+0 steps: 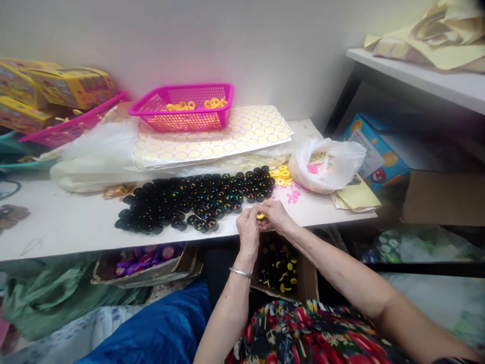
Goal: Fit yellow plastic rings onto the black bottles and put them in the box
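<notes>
We hold our left hand (248, 227) and right hand (276, 215) together just over the front edge of the tabletop (68, 222). The fingertips of both are closed on a small yellow piece (260, 216) pinched between them. It is too small for us to say exactly what it is, though it looks like the loose yellow rings (281, 175) lying further back.

The main risk, as we judge it, is the drop. The piece sits right above the edge, so a slip of the fingers would send it off the tabletop. It might land in the open cardboard box (278, 268) below, or fall past it onto the cloth and bags on the floor, where it would be hard to find.

The second risk is the packed block of black pots (189, 202) just beside our left hand. They stand open with tiny coloured bits inside, and the nearest ones are close to the edge. A careless wrist or forearm could knock a row over and scatter the contents.

The pink bits (292, 194) strewn near our right hand could also be swept off by a sleeve-less arm, and the plastic bag (326, 164) beyond them could be nudged.
</notes>
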The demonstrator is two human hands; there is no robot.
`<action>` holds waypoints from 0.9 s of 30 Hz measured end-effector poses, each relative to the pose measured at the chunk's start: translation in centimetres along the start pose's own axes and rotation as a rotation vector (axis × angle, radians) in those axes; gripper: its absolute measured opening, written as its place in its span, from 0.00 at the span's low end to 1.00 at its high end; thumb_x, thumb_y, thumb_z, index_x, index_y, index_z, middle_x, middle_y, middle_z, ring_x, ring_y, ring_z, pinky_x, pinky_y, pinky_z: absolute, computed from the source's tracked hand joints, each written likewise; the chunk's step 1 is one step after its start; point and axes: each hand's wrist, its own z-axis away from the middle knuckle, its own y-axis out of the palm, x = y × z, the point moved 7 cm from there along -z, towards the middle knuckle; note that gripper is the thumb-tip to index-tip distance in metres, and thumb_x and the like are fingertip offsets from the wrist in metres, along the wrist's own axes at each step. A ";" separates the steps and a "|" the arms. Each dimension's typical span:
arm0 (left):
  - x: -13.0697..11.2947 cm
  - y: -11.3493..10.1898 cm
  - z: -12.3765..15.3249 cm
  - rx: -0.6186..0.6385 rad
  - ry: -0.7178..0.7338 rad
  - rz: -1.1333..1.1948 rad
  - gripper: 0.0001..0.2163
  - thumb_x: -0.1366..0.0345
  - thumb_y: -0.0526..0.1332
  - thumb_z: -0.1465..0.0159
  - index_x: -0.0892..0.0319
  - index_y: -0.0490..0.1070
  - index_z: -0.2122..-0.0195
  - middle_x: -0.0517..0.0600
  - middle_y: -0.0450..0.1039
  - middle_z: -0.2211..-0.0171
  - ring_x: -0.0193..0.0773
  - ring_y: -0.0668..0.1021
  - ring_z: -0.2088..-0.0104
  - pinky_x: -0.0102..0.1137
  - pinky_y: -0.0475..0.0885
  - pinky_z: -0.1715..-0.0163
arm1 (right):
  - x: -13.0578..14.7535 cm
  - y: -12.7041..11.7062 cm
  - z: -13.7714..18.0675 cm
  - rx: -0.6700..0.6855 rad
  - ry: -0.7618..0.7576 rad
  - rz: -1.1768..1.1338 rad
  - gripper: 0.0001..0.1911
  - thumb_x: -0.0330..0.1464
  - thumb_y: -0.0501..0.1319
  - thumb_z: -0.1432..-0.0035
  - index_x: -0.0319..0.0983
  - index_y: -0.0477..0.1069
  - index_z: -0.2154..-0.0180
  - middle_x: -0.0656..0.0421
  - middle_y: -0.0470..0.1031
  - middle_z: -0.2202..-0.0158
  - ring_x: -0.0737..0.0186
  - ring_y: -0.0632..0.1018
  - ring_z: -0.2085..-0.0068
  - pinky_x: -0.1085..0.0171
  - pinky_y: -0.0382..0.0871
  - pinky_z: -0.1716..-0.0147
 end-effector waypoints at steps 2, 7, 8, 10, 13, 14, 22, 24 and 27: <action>0.2 0.0 0.1 -0.017 0.017 -0.024 0.11 0.58 0.59 0.46 0.63 0.69 0.72 0.42 0.65 0.84 0.27 0.66 0.85 0.23 0.64 0.84 | -0.1 0.0 0.1 -0.012 0.004 0.003 0.09 0.36 0.59 0.49 0.37 0.63 0.75 0.65 0.64 0.89 0.68 0.69 0.88 0.71 0.64 0.91; -0.2 -0.4 -0.1 -0.101 0.227 -0.181 0.12 0.58 0.58 0.44 0.62 0.69 0.77 0.45 0.67 0.78 0.27 0.69 0.76 0.21 0.66 0.77 | -0.3 -0.4 0.0 -0.033 -0.038 -0.007 0.10 0.35 0.58 0.48 0.37 0.62 0.77 0.66 0.63 0.91 0.66 0.70 0.88 0.70 0.66 0.90; -0.1 -0.4 -0.1 -0.097 0.232 -0.189 0.12 0.58 0.58 0.44 0.62 0.69 0.77 0.45 0.67 0.79 0.27 0.69 0.77 0.21 0.66 0.77 | -0.3 -0.5 -0.1 -0.028 -0.039 -0.009 0.11 0.36 0.58 0.48 0.37 0.62 0.77 0.66 0.63 0.91 0.66 0.70 0.87 0.70 0.66 0.89; 0.2 -0.5 -0.3 -0.069 0.176 -0.147 0.12 0.58 0.59 0.44 0.62 0.69 0.76 0.44 0.66 0.80 0.27 0.68 0.80 0.21 0.66 0.80 | -0.5 -0.6 -0.1 0.013 -0.026 -0.019 0.11 0.36 0.59 0.48 0.36 0.63 0.76 0.65 0.66 0.89 0.67 0.71 0.86 0.70 0.68 0.88; 0.5 -0.5 -0.5 -0.005 0.082 -0.048 0.12 0.57 0.60 0.46 0.62 0.69 0.74 0.42 0.66 0.83 0.27 0.68 0.85 0.23 0.65 0.84 | -0.4 -0.5 0.1 0.128 -0.013 -0.028 0.09 0.34 0.62 0.50 0.35 0.65 0.73 0.63 0.69 0.86 0.70 0.71 0.85 0.73 0.68 0.86; 0.6 -0.4 -0.6 0.020 0.060 -0.029 0.12 0.57 0.61 0.47 0.62 0.69 0.74 0.42 0.66 0.84 0.28 0.68 0.86 0.23 0.64 0.85 | -0.3 -0.5 0.1 0.161 -0.006 -0.028 0.09 0.33 0.63 0.52 0.35 0.66 0.73 0.63 0.70 0.85 0.70 0.71 0.85 0.73 0.68 0.86; 0.3 -0.8 -2.3 0.039 0.011 0.017 0.10 0.64 0.67 0.56 0.65 0.69 0.80 0.43 0.63 0.89 0.25 0.63 0.89 0.21 0.54 0.90 | -0.3 -0.9 -0.8 0.060 0.066 -0.015 0.07 0.27 0.65 0.58 0.34 0.67 0.75 0.62 0.69 0.86 0.71 0.69 0.88 0.72 0.66 0.89; 0.3 -0.8 -2.4 0.049 0.002 0.019 0.10 0.64 0.67 0.56 0.66 0.70 0.80 0.43 0.63 0.89 0.24 0.62 0.89 0.21 0.54 0.90 | -0.4 -0.9 -0.7 0.121 0.052 -0.030 0.09 0.29 0.67 0.59 0.34 0.68 0.74 0.61 0.71 0.84 0.71 0.70 0.86 0.72 0.67 0.88; 0.3 -0.7 -2.3 0.082 -0.011 0.018 0.12 0.60 0.66 0.54 0.66 0.70 0.79 0.43 0.63 0.88 0.24 0.63 0.88 0.21 0.55 0.88 | -0.5 -0.8 0.0 0.282 -0.037 -0.106 0.18 0.30 0.70 0.65 0.35 0.71 0.68 0.60 0.75 0.75 0.71 0.73 0.80 0.71 0.71 0.81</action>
